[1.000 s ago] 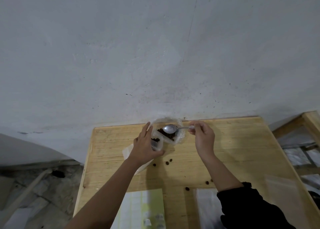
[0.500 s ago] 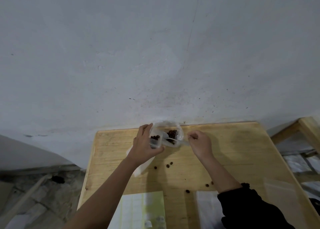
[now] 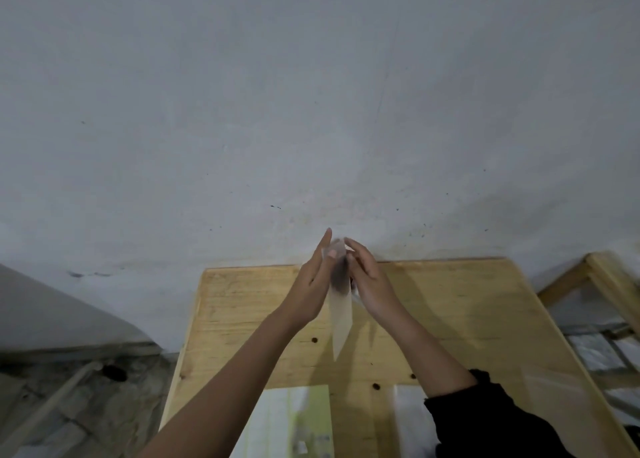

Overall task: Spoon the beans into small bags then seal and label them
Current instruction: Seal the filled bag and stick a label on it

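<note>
Above the far part of the wooden table (image 3: 450, 305), I hold a small clear bag (image 3: 340, 319) pinched between both hands. It hangs edge-on and blurred, with a dark clump of beans (image 3: 337, 277) in its upper part. My left hand (image 3: 311, 284) presses against its left side with the fingers stretched out. On its right side, my right hand (image 3: 367, 279) grips the top. I cannot make out the spoon. A few loose beans (image 3: 314, 340) lie on the table below.
A white and green label sheet (image 3: 294, 419) lies at the table's near edge, with clear empty bags (image 3: 408, 416) beside it. A wooden frame (image 3: 609, 284) stands to the right. A grey wall rises right behind the table.
The spoon and the tub of beans are no longer in sight. Both hands have come together and lifted the small bag, which now hangs edge-on. The camera has tilted slightly.
</note>
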`<state>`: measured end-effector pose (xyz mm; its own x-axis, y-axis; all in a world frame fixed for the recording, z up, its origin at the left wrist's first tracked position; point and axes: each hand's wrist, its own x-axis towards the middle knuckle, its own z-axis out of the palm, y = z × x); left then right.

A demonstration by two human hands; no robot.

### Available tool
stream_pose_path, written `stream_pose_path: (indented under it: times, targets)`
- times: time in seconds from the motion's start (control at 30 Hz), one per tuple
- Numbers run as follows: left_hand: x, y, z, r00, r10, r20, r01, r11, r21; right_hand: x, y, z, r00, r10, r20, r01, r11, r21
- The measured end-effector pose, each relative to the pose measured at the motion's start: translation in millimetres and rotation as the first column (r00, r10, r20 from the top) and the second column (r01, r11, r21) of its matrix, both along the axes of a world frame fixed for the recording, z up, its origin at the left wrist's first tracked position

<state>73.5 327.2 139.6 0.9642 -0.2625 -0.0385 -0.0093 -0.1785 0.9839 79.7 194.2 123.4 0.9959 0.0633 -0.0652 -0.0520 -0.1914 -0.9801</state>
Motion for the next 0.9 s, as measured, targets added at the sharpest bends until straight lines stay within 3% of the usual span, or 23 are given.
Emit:
stream_pose_path:
  times: [0.13,0.3,0.5,0.9]
  targets:
    - [-2.3,4.8,2.7,0.996,0.064,0.058,-0.065,0.998,0.015,-4.6,1.3,11.3,0.991,-0.119,0.056,0.118,0.993,0.015]
    - [1.8,15.4,3.7,0.962,0.240,0.129,-0.231,0.970,-0.080,-4.2,-7.0,29.5,0.960,-0.250,0.124,0.244,0.968,0.062]
    - [0.1,13.9,9.6,0.944,0.329,0.036,-0.309,0.914,-0.262,-7.9,-6.4,37.8,0.924,-0.342,0.173,0.311,0.932,0.185]
    - [1.4,17.5,27.0,0.927,0.352,0.127,-0.305,0.908,-0.288,-8.4,3.5,52.6,0.931,-0.331,0.155,0.276,0.915,0.293]
